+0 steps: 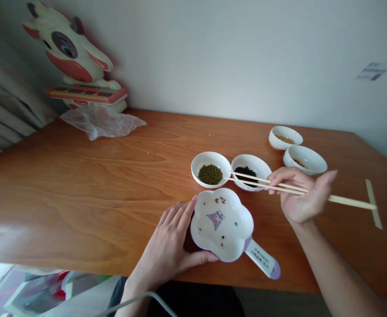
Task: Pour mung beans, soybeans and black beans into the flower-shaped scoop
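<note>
While the chopsticks [348,201] angle across toward the bowls, the flower-shaped dish [238,242] sits near the table's front edge, handle [262,259] pointing near-right. Inside: a few greenish grains [217,200] by the far rim, one dark speck [223,237] lower down; cannot tell if bean or print. Little gathered here, by my reading; early going.

Left hand [171,244] spread wide round the dish's left side, fingers at the rim, thumb along the near edge, holding it. Right hand [299,209] has a narrow hold on the chopsticks, palm turned up; tips slightly parted near the green-bean bowl's right rim, nothing visible between them.

Beyond the dish, side by side: green-bean bowl [210,157] and dark-bean bowl [254,160], bulk of the contents in both. Farther right, two more white bowls [309,156], one with tan grains [285,139], one with reddish bits [299,163], both well apart from the dish.

Outskirts: pale strip [370,193] by the chopsticks' rear ends; cow toy [71,53] and clear plastic bag [106,124] at far left.
</note>
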`<state>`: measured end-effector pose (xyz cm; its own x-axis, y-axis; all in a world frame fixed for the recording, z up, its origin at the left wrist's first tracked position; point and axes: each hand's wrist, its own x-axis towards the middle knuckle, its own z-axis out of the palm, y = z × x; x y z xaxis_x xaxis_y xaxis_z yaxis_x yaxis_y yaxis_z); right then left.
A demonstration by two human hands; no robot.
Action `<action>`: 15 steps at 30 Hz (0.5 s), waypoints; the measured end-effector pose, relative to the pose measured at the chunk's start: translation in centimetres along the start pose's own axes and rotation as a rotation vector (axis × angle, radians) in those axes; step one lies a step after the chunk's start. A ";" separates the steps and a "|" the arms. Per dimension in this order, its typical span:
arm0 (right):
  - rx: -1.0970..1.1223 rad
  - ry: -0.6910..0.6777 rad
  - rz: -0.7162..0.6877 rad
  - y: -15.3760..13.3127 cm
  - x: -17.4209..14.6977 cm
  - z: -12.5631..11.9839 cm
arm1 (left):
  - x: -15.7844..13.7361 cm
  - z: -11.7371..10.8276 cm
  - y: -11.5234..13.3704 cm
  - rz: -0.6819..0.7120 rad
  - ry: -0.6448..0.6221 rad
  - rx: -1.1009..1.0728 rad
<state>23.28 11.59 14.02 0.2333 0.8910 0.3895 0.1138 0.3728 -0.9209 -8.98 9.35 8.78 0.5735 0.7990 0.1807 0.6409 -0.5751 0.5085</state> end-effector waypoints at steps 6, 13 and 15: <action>-0.088 -0.291 0.018 -0.1 -0.6 -0.4 | 0.0 -0.1 0.1 0.019 0.006 0.012; -0.255 -0.316 0.007 -0.7 -0.4 -0.7 | 0.2 0.1 0.0 0.032 0.034 -0.031; -0.279 -0.306 0.012 -1.0 -0.2 -0.9 | 0.2 0.0 0.0 0.027 0.028 -0.037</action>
<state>23.99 10.76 14.85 -0.0569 0.9465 0.3178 0.3799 0.3149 -0.8698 -8.81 9.51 8.79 0.5755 0.7884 0.2173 0.6063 -0.5897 0.5336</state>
